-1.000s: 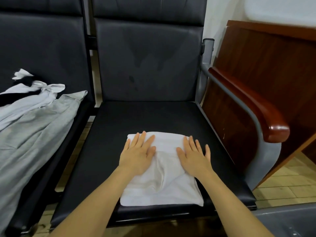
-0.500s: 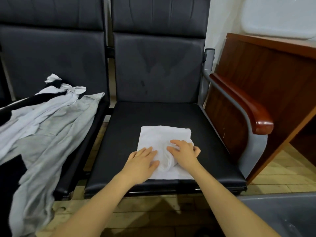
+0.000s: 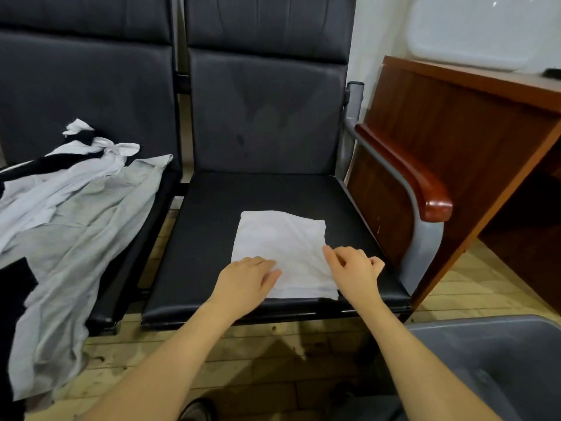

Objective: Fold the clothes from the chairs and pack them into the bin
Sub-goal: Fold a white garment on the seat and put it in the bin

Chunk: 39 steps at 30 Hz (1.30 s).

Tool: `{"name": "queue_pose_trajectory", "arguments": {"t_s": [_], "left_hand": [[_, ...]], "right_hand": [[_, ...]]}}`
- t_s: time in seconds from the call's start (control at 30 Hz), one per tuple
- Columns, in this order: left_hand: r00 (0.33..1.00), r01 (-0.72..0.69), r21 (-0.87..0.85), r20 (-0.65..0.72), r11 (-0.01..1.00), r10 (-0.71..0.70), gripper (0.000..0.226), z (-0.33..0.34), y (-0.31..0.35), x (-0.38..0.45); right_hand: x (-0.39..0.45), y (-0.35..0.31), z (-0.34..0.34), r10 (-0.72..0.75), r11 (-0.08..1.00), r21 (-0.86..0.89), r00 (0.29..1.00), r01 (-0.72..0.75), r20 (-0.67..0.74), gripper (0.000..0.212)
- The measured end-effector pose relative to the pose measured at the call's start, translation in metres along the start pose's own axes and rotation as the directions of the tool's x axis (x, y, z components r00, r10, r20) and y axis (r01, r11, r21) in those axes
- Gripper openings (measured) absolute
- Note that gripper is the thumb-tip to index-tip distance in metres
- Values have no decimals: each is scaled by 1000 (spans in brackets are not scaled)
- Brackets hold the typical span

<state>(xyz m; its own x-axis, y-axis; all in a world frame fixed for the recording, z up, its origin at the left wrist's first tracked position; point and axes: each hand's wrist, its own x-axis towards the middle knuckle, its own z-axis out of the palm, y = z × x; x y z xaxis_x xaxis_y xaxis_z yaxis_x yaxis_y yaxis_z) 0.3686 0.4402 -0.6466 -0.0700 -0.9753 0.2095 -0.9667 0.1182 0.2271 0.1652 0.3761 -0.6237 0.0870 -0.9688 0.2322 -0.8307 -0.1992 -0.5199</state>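
Folded white cloth [image 3: 280, 253] sits flat on the near half of the right chair seat [image 3: 212, 238], same spot as half a second ago. Left hand [image 3: 246, 279] still rests on its near-left corner, fingers straight and together, palm down. Right hand [image 3: 353, 270] has slid off the middle to the cloth's near-right edge; fingers now loosely curled, whether they pinch the edge I cannot tell. Grey and white clothes [image 3: 76, 214] stay heaped on the left chair, draping toward the floor. Grey bin [image 3: 485, 354] near right, on the floor.
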Motion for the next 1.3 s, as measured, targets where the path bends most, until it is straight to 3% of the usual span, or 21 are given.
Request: {"name": "queue_pose_trajectory", "arguments": {"t_s": [0.1,0.2,0.27,0.33,0.4,0.47,0.57,0.63,0.7,0.8,0.9,0.97,1.2,1.3], "left_hand": [[995,53,-6,-86,999,-54,40,-1,1,11],[995,87,25,-44,996,-86,41,-2,2,26],[994,59,68,84,996,-65,50,2,1,33],[962,72,78,256,994,-90,57,8,-2,35],[912,139,85,376,987,-161,63,11,-9,33],[888,172,101,415,980,-199,66,10,-14,28],[884,172,136,416,976,-214,69,4,-18,17],[879,179,164,416,970,-233,69,1,-20,11],[883,184,173,404,968,-240,69,1,-19,8],[902,172,110,381,979,-201,69,4,-22,4],[952,51,-24,303,998,-41,79,5,-35,-10],[981,-62,-63,178,996,73,90,6,-44,-19],[976,-213,14,-44,977,213,57,11,-50,-36],[961,-251,10,-122,968,250,56,4,-46,-37]], "right_hand": [[3,-11,11,-143,985,-87,987,150,78,25],[1,-20,24,-276,953,-63,935,296,223,37],[2,-15,31,-232,948,-117,896,295,380,46],[7,-3,29,-72,946,-240,865,217,496,56],[13,8,23,73,938,-325,847,121,527,66],[15,15,19,105,927,-358,839,113,534,68],[12,12,19,47,926,-340,843,164,535,64],[9,2,24,-48,924,-319,891,211,451,60],[9,-11,28,-178,920,-273,919,283,351,56],[5,-19,33,-358,900,-116,864,421,353,54],[-7,-10,32,-478,862,34,786,506,392,47],[-13,-5,27,-506,856,81,794,511,336,38],[-20,0,24,-532,834,49,777,550,337,30],[-20,-2,25,-634,758,-51,753,651,177,25]]}}
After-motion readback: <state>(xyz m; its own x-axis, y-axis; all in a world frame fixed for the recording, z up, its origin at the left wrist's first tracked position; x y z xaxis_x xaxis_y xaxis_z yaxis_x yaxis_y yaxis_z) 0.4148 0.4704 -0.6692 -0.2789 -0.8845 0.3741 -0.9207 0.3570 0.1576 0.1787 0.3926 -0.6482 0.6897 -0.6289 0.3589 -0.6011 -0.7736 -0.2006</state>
